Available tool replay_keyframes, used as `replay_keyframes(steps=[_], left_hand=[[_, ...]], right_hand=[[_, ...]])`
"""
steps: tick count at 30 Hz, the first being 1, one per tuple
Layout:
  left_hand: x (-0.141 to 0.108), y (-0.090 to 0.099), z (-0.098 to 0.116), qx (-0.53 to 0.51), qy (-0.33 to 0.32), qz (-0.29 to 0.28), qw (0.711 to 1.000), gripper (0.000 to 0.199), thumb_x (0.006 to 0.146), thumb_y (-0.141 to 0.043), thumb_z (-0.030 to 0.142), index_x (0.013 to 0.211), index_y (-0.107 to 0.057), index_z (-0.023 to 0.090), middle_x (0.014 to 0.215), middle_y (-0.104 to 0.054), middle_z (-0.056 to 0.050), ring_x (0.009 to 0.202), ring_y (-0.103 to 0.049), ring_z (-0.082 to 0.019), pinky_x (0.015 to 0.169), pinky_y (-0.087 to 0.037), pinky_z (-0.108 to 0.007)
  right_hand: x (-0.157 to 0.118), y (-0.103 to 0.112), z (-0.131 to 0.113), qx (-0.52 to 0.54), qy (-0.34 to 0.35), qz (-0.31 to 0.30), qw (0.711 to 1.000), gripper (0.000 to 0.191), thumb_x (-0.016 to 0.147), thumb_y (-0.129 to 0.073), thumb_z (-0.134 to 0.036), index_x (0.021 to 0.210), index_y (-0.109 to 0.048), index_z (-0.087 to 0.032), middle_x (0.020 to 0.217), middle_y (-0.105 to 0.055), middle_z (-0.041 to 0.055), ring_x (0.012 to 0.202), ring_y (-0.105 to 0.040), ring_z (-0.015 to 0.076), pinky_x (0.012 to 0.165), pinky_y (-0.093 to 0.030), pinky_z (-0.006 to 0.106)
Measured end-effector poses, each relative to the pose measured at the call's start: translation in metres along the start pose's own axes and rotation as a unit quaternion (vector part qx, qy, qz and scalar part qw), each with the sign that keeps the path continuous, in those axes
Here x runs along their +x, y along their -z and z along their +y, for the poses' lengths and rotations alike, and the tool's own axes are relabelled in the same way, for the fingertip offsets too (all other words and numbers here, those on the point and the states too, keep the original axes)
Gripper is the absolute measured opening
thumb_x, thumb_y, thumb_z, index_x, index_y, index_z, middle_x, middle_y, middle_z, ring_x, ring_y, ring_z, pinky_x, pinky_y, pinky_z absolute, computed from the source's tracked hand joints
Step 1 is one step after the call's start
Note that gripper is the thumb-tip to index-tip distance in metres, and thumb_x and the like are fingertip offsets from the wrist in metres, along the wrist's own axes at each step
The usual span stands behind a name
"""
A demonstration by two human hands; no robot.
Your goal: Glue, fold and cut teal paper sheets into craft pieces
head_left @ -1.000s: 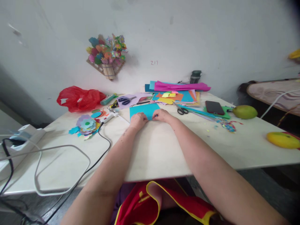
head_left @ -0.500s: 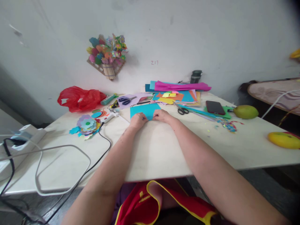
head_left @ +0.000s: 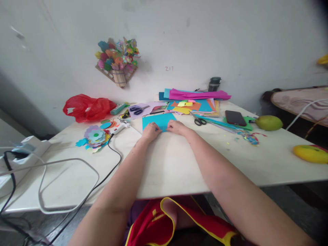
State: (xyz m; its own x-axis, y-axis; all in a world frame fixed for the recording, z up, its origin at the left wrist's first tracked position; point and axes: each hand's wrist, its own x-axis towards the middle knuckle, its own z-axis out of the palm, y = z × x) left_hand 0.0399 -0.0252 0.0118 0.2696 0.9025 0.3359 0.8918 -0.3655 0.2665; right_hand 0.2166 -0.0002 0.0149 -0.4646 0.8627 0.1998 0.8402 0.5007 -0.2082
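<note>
Paper sheet: plain turquoise. Bench: off-white. Plastic bag: red. Topmost paper flower: lilac outside, pale blue within, green centre. Garment: red, edged yellow.

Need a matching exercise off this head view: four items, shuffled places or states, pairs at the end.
Things
1. blue sheet
2. glue gun
3. phone
4. red plastic bag

Places or states
A. lying on a green sheet, left of a green-yellow fruit
B. crumpled, left of the dark blue scissors
C. left hand and right hand at its near edge
D. beside the flower cut-outs, black cord trailing from it

Pairs: 1-C, 2-D, 3-A, 4-B
</note>
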Motion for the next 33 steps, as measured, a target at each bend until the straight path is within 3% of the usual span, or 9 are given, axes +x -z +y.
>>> replay_keyframes(steps=[19, 24, 26, 30, 33], left_hand=[[-0.004, 0.002, 0.009, 0.076, 0.044, -0.022, 0.996, 0.022, 0.079, -0.048, 0.034, 0.081, -0.065, 0.02, 0.106, -0.057, -0.006, 0.101, -0.046, -0.024, 0.085, -0.039, -0.035], [-0.008, 0.0, 0.015, 0.121, 0.048, 0.033, 0.991, 0.022, 0.078, -0.046, 0.034, 0.083, -0.061, 0.018, 0.102, -0.057, -0.009, 0.103, -0.045, -0.027, 0.085, -0.039, -0.039], [-0.008, -0.003, 0.018, 0.129, 0.034, 0.063, 0.989, 0.023, 0.077, -0.047, 0.035, 0.086, -0.06, 0.018, 0.104, -0.057, -0.009, 0.107, -0.043, -0.027, 0.091, -0.034, -0.042], [-0.007, -0.011, 0.022, 0.128, 0.006, 0.088, 0.988, 0.024, 0.077, -0.046, 0.033, 0.094, -0.057, 0.02, 0.113, -0.056, -0.007, 0.122, -0.031, -0.027, 0.106, -0.01, -0.047], [-0.004, -0.017, 0.021, 0.12, 0.009, 0.082, 0.989, 0.026, 0.077, -0.045, 0.028, 0.098, -0.056, 0.02, 0.118, -0.054, -0.005, 0.13, -0.021, -0.025, 0.108, -0.005, -0.046]], right_hand=[[0.0, 0.007, -0.019, -0.04, -0.086, -0.027, 0.995, 0.028, 0.077, -0.053, -0.046, 0.074, -0.064, -0.02, 0.102, -0.061, 0.0059, 0.085, -0.057, 0.0174, 0.069, -0.037, 0.024], [0.0, 0.012, -0.022, -0.039, -0.101, -0.042, 0.993, 0.027, 0.076, -0.054, -0.045, 0.075, -0.065, -0.02, 0.098, -0.063, 0.0051, 0.083, -0.058, 0.0175, 0.067, -0.037, 0.024], [0.0, 0.012, -0.022, -0.045, -0.094, -0.046, 0.993, 0.027, 0.077, -0.053, -0.044, 0.076, -0.065, -0.02, 0.098, -0.063, 0.0052, 0.084, -0.058, 0.0177, 0.067, -0.037, 0.025], [0.0, 0.009, -0.02, -0.059, -0.077, -0.034, 0.995, 0.027, 0.078, -0.051, -0.042, 0.078, -0.065, -0.02, 0.102, -0.062, 0.006, 0.086, -0.057, 0.0175, 0.066, -0.037, 0.024], [0.002, 0.007, -0.018, -0.049, -0.076, -0.031, 0.995, 0.028, 0.078, -0.052, -0.044, 0.076, -0.065, -0.02, 0.097, -0.063, 0.005, 0.083, -0.057, 0.0164, 0.065, -0.037, 0.023]])
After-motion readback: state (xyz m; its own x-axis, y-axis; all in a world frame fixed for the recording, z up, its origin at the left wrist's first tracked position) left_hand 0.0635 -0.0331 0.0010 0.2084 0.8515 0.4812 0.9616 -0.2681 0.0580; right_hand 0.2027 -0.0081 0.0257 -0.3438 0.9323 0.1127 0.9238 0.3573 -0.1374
